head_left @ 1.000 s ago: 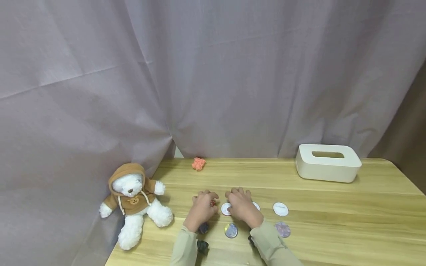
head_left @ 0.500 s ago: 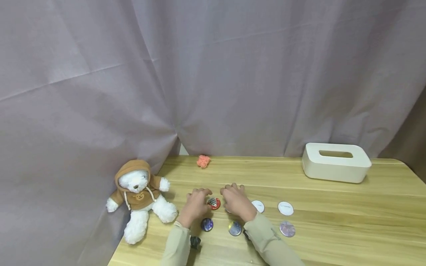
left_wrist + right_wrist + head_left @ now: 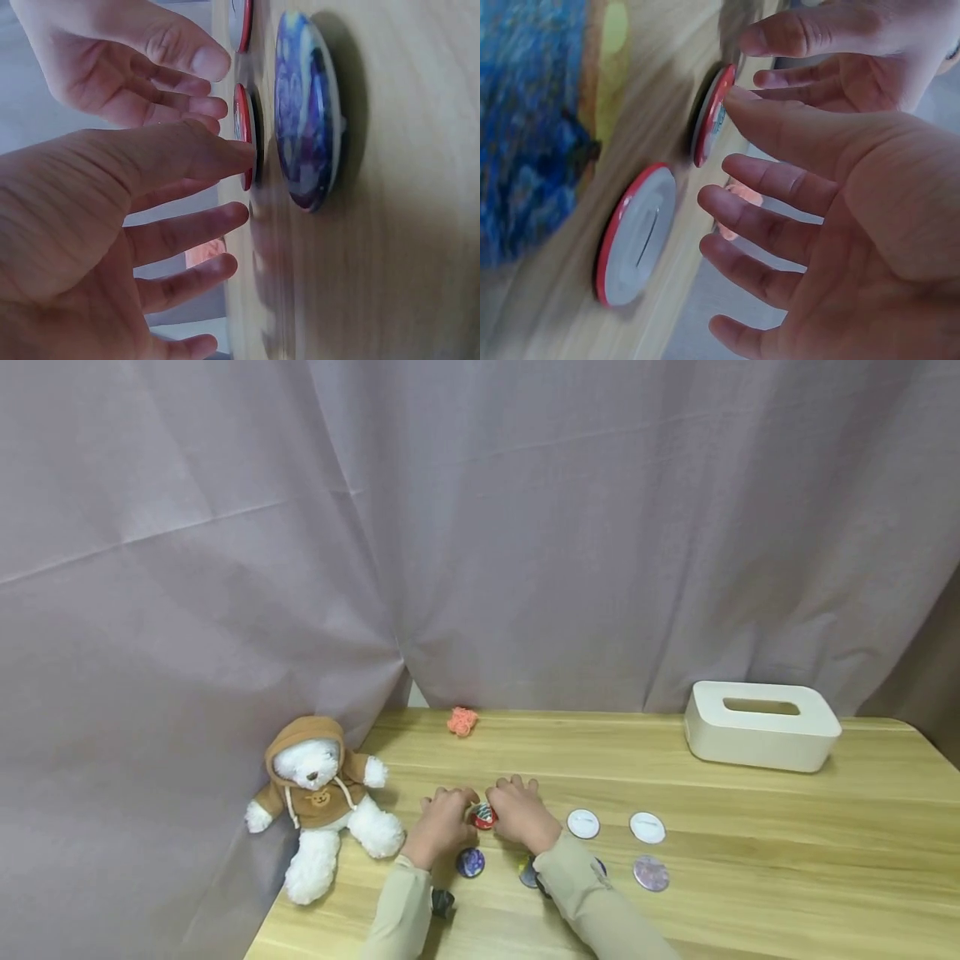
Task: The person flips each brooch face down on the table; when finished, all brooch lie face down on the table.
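Head view: one red badge (image 3: 483, 817), patterned face up on the table (image 3: 750, 860) between left hand (image 3: 444, 824) and right hand (image 3: 521, 814), each grip spread apart, contact unclear; apparent step, taking hold of the badge; next move seemingly calls for a rim pinch.

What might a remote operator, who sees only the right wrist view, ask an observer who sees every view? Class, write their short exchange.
Operator: What lies beside the left hand, on the side nearer the person?
Observer: A round blue-and-purple badge, printed side up.
Operator: Are any badges lying white side up out to the right of the right hand?
Observer: Yes, a white badge and, farther right, a second white badge.
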Available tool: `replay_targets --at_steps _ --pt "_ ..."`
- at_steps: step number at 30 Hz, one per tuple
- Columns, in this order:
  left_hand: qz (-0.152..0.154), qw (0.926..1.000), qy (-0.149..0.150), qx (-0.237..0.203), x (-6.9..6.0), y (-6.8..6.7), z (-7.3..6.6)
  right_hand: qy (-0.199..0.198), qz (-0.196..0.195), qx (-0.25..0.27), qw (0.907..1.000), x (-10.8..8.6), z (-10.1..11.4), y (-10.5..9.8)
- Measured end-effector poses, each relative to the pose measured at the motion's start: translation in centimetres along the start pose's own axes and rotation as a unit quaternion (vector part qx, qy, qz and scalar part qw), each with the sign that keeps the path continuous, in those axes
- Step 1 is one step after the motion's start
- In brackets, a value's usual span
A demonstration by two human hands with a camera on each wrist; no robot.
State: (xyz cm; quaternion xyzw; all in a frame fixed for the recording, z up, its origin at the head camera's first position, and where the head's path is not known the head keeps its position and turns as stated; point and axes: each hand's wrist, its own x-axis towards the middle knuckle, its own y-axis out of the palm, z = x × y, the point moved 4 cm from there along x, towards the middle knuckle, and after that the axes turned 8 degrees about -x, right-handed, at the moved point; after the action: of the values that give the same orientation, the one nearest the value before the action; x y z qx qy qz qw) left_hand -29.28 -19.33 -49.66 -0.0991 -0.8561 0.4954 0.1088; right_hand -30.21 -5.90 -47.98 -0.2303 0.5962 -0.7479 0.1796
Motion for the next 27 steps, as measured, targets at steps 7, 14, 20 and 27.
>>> replay_targets --at_steps 7,14,20,27 --pt "-0.003 0.9999 0.008 0.005 0.5 0.0 0.1 0.011 0.003 -0.003 0.9999 0.6 0.2 0.2" --pt "-0.003 0.9997 0.024 -0.003 0.3 0.2 -0.1 0.012 -0.003 -0.013 0.9998 0.4 0.7 0.4" --pt "-0.015 0.9992 0.038 0.003 0.0 0.2 -0.3 -0.004 -0.034 -0.024 0.9991 0.3 0.9 0.7" --pt "-0.035 0.9982 0.047 -0.007 0.2 -0.1 0.0 -0.025 -0.064 -0.036 0.997 0.3 1.1 0.4"
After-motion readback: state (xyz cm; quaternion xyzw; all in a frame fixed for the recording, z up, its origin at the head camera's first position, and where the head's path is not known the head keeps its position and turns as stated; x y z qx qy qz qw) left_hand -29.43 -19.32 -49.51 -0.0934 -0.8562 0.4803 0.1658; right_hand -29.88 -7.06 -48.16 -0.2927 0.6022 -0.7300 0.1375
